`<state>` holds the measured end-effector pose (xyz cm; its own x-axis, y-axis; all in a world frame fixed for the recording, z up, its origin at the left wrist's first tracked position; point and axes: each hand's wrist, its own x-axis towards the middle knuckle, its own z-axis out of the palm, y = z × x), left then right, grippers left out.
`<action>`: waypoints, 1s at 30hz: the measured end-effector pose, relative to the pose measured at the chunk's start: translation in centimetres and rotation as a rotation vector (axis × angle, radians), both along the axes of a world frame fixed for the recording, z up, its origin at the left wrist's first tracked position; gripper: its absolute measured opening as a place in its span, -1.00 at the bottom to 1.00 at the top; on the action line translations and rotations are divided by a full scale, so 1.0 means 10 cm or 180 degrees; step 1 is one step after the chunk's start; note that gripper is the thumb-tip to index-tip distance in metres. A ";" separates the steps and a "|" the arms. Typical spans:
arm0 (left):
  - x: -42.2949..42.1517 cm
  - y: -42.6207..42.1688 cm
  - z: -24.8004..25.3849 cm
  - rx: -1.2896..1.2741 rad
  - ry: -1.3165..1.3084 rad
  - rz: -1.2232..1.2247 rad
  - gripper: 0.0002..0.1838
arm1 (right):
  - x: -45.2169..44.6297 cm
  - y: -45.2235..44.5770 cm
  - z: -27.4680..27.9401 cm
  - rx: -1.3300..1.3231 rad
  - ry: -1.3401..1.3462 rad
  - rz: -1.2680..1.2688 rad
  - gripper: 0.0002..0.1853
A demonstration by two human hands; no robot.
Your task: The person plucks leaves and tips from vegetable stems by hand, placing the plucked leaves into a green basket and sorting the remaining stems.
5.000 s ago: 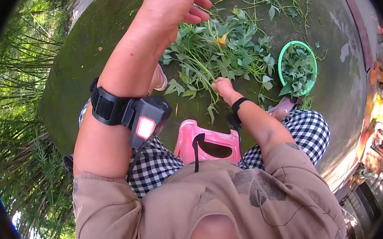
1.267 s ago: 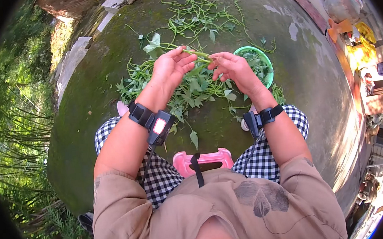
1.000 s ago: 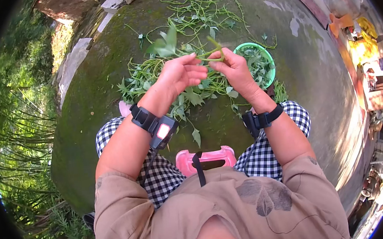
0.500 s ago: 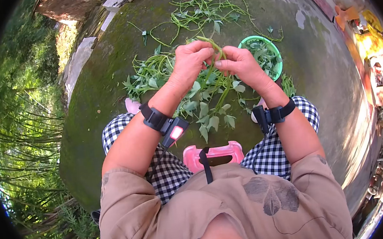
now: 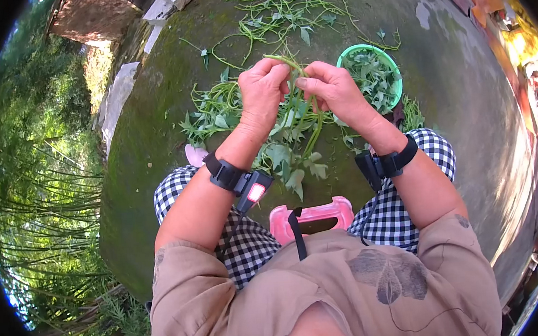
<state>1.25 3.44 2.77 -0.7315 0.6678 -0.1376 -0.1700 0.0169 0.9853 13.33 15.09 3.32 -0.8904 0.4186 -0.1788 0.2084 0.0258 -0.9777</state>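
Both hands meet over a pile of leafy green vines. My left hand (image 5: 262, 91) is closed, thumb against fingers, on a leafy vine stem (image 5: 286, 59) that bends over between the hands. Closed on the same vine, my right hand (image 5: 333, 90) pinches it with thumb and forefinger. Its leaves (image 5: 294, 180) hang down toward my knees. Behind and left of my left hand lies a heap of leafy vines (image 5: 219, 109) on the ground. Just beyond my right hand stands a green basket (image 5: 399, 82) filled with picked leaves (image 5: 369, 75).
Bare tangled stems (image 5: 288, 8) lie on the mossy ground ahead. A pink plastic stool (image 5: 280, 224) shows between my knees. Some thin greens (image 5: 411, 114) lie beside the basket. Pale stone slabs (image 5: 118, 104) and bushes line the left; household clutter stands at the right.
The left hand has drawn slightly left and down, and the bent vine stem stretches a little more between the hands. The whole view has shifted slightly.
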 end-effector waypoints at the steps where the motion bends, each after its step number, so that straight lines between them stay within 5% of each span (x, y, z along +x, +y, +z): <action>1: 0.00 0.01 -0.01 -0.0012 0.0045 0.0045 -0.84 | 0.00 -0.01 0.00 0.0001 0.0028 -0.0088 -0.80; 4: -0.02 0.04 -0.12 0.0085 0.0725 0.0164 -0.85 | 0.01 -0.02 -0.01 0.0125 0.0042 -0.0095 -0.82; 10: 0.02 0.02 -0.16 0.0160 -0.1235 0.0268 -0.88 | -0.05 -0.14 -0.15 -0.0072 0.0213 -0.0381 -0.78; 16: -0.03 0.10 -0.26 0.0080 -0.2243 0.0647 -0.86 | -0.10 -0.24 -0.14 -0.0081 0.0113 -0.0561 -0.77; 21: -0.21 0.06 -0.44 0.0034 -0.2376 0.0493 -0.92 | -0.13 -0.27 -0.21 0.0446 0.0364 -0.0541 -0.76; 30: -0.31 0.00 -0.22 0.0486 -0.2082 -0.0146 -0.78 | -0.22 0.01 0.10 -0.0522 -0.0013 -0.0885 -0.80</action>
